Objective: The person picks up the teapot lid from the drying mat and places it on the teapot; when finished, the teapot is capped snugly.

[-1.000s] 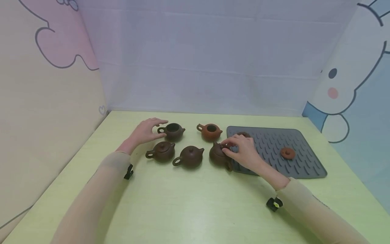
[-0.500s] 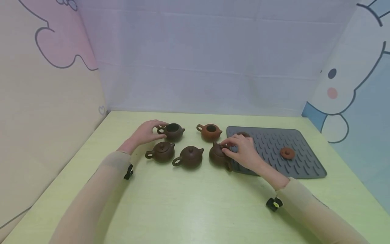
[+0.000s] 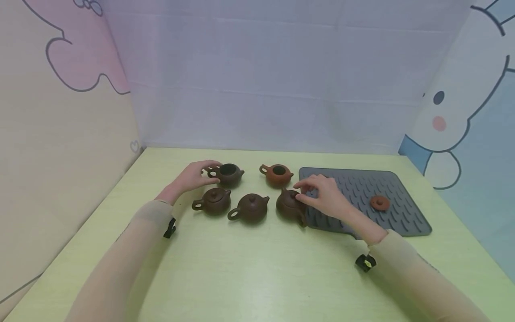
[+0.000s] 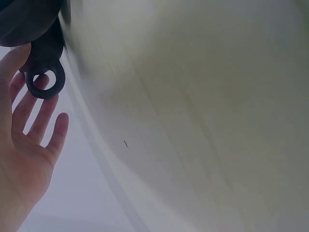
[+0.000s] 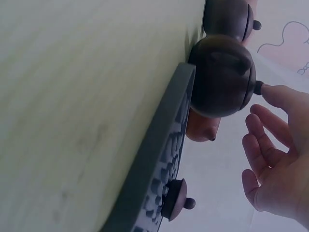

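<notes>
A dark brown teapot without a lid (image 3: 230,177) stands back left. My left hand (image 3: 192,176) is at its handle side, thumb in front and fingers behind, reaching its body; the handle (image 4: 47,92) lies between them in the left wrist view. A lidded brown teapot (image 3: 286,209) sits by the mat's left edge. My right hand (image 3: 327,195) is just over it; in the right wrist view the thumb tip meets the lid's knob (image 5: 259,87), other fingers loose and apart from it. Nearby are two lidded teapots, one brown (image 3: 215,205), one darker (image 3: 252,212).
A reddish-brown teapot without a lid (image 3: 276,179) stands at the back centre. The grey ridged mat (image 3: 406,223) lies on the right with a reddish lid (image 3: 380,203) on it. A fabric backdrop (image 3: 265,112) rises behind the pale table (image 3: 241,273).
My right hand has let go of the lid on its teapot and risen slightly, its fingers spreading. My left hand has closed in on the lidless dark teapot. A dark lid on the mat is now hidden.
</notes>
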Motion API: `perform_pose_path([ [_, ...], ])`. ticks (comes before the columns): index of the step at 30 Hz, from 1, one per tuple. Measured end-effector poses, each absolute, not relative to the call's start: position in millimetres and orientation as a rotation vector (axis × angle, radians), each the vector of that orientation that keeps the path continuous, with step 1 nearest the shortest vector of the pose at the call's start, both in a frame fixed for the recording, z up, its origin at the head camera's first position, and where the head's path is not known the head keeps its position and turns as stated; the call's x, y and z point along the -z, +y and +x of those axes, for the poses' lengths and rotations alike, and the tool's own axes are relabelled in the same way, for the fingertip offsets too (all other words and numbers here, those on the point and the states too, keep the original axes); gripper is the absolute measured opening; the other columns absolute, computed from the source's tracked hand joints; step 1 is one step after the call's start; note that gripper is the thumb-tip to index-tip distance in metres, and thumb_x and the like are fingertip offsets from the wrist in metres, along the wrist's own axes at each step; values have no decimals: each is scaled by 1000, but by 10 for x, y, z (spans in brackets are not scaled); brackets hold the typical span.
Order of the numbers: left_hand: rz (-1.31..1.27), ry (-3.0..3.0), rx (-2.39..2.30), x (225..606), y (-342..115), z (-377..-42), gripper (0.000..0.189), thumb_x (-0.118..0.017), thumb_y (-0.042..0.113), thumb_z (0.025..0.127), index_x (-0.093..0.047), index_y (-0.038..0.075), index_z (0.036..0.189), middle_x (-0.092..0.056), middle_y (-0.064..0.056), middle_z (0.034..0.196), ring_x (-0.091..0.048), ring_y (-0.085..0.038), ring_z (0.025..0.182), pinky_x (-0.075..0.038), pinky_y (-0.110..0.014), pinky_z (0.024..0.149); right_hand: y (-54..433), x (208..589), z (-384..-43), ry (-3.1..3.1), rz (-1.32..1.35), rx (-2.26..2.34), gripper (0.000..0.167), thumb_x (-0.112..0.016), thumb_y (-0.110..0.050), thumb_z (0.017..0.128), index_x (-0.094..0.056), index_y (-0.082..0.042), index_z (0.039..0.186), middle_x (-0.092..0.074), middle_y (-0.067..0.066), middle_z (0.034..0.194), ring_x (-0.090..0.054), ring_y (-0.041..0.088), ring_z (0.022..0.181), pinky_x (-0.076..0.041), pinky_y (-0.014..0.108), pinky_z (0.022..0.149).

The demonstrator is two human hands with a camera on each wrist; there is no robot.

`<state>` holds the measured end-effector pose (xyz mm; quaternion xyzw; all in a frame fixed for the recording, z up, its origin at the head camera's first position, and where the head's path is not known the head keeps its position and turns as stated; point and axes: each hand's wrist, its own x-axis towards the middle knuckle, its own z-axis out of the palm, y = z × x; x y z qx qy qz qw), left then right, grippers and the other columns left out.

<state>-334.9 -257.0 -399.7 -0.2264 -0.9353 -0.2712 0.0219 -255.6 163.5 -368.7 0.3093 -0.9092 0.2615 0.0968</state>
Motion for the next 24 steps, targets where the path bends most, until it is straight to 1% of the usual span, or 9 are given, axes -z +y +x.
perform_pose_path([
  [3, -697, -2896, 868, 3993, -2568, -3352, 54, -76, 29, 88, -57, 20, 137, -67, -7, 128, -61, -31, 113, -48, -49, 97, 1685, 3662, -2613, -2706, 895, -781, 24, -74, -22, 89, -73, -16, 112, -70, -1, 90, -61, 24, 92, -35, 47, 85],
  [6, -686, -2890, 904, 3981, -2569, -3349, 54, -76, 28, 87, -57, 19, 137, -67, -8, 127, -61, -30, 115, -47, -49, 99, 1743, 3647, -2692, -2719, 879, -790, 22, -72, -20, 90, -73, -16, 112, -71, -2, 89, -64, 22, 89, -40, 47, 85],
  [9, -675, -2895, 934, 3969, -2570, -3341, 53, -75, 26, 88, -56, 18, 137, -67, -8, 127, -61, -29, 117, -47, -50, 100, 1808, 3642, -2768, -2726, 863, -782, 23, -71, -20, 92, -72, -15, 114, -71, -2, 88, -64, 18, 85, -45, 45, 83],
  [13, -673, -2910, 949, 3952, -2560, -3334, 54, -75, 27, 88, -56, 18, 137, -67, -10, 127, -60, -28, 119, -46, -52, 100, 1904, 3647, -2851, -2738, 835, -740, 26, -70, -19, 92, -71, -12, 117, -72, 0, 88, -66, 18, 83, -48, 46, 81],
  [17, -674, -2916, 961, 3944, -2546, -3335, 54, -76, 27, 87, -56, 18, 137, -67, -10, 127, -60, -29, 119, -46, -53, 101, 1987, 3656, -2928, -2742, 800, -685, 27, -70, -17, 92, -70, -10, 118, -73, 5, 89, -68, 24, 84, -46, 52, 84],
  [21, -668, -2919, 961, 3952, -2545, -3338, 54, -76, 26, 87, -56, 18, 137, -67, -11, 127, -60, -29, 121, -46, -54, 102, 2060, 3674, -3009, -2755, 750, -597, 27, -69, -16, 92, -70, -12, 119, -71, 7, 91, -65, 30, 91, -40, 58, 84],
  [24, -661, -2923, 960, 3962, -2548, -3343, 54, -76, 27, 87, -56, 18, 137, -67, -11, 127, -60, -29, 121, -46, -55, 102, 2108, 3694, -3066, -2786, 705, -530, 28, -68, -17, 92, -70, -12, 120, -70, 9, 94, -62, 32, 97, -37, 60, 83],
])
